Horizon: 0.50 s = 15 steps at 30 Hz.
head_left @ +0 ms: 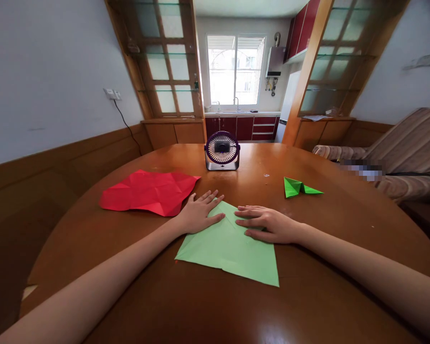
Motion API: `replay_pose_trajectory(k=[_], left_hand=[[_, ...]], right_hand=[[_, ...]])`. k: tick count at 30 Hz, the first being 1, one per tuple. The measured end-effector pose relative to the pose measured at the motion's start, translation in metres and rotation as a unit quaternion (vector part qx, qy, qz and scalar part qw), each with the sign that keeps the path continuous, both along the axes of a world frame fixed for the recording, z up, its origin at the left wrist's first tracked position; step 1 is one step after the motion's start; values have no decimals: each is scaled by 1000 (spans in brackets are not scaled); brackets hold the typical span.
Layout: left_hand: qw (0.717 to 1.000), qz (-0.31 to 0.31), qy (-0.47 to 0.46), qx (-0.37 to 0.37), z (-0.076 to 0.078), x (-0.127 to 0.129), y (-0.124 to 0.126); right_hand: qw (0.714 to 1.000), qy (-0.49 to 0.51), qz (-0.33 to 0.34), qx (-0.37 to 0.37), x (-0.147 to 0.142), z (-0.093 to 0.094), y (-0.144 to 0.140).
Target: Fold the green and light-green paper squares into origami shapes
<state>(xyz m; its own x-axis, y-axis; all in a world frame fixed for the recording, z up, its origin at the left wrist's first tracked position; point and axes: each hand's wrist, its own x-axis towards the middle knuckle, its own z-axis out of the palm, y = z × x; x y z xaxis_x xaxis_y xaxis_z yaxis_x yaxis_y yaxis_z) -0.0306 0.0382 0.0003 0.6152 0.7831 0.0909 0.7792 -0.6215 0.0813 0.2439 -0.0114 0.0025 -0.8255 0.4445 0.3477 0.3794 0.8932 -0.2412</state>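
Far left of frame: wall socket (112,93) with black cable (126,122) dropping behind the wood panelling, lower end hidden. Left of centre on the round wooden table (93,229): creased red paper (148,192), lying flat, near edge just beside the left wrist, not clearly touching. Left hand (198,214) spread flat, fingers splayed, palm down on the upper left corner of the light green sheet (229,246); pressing, gripping nothing. Paper under the palm hidden. Forearm cut off at bottom left edge. Centre, far side of table: small purple desk fan (222,150), upright, facing camera, well apart from hands; blades hard to make out behind the grille. Light green sheet at lower centre, flat, folded to a point between the two hands; fold lines faint. Right hand (267,223) flat on the sheet's upper right edge, fingers together and extended pointing left, nothing grasped; fingertips near the left hand's, not touching. Right forearm cut off at lower right corner. Right of centre: small folded dark green paper shape (299,188), apart from the hand; form unclear. Far right: striped sofa (408,143), a blurred patch on it, unreadable. Cabinet shelves at top: contents unclear.
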Motion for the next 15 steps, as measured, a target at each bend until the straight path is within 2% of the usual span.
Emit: replay_pose_trajectory(k=[10,15], left_hand=[[1000,-3,15,20,-2,0,1],[993,-113,8,26,1,1,0]], right_hand=[[1000,-7,2,1,-1,1,0],[1000,1,3,9,-1,2,-2]])
